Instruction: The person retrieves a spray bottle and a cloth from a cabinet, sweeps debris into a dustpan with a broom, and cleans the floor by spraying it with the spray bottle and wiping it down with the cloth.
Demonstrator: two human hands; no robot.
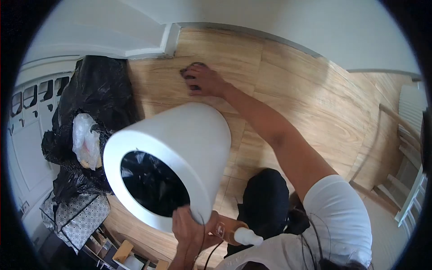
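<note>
A white cylindrical bin [198,130] with a black liner [153,184] inside tilts toward the lower left. At the near edge of its rim, my left hand [188,227] is closed on the bin. Close beside that hand is a bottle [229,230] of amber-brown colour with a white top; whether anything holds it up is hidden. Beyond the bin, my right hand [204,81] is down at the wooden floor, its fingers curled over a dark, crumpled-looking thing [194,67]. Most of that thing lies under my fingers, so its kind cannot be made out.
A large black plastic bag [99,85] leans left of the bin, with a clear plastic bag [85,139] on it. A patterned bag [85,216] lies below. White walls [297,27] border the floor [306,108]; a white rack [411,198] stands right.
</note>
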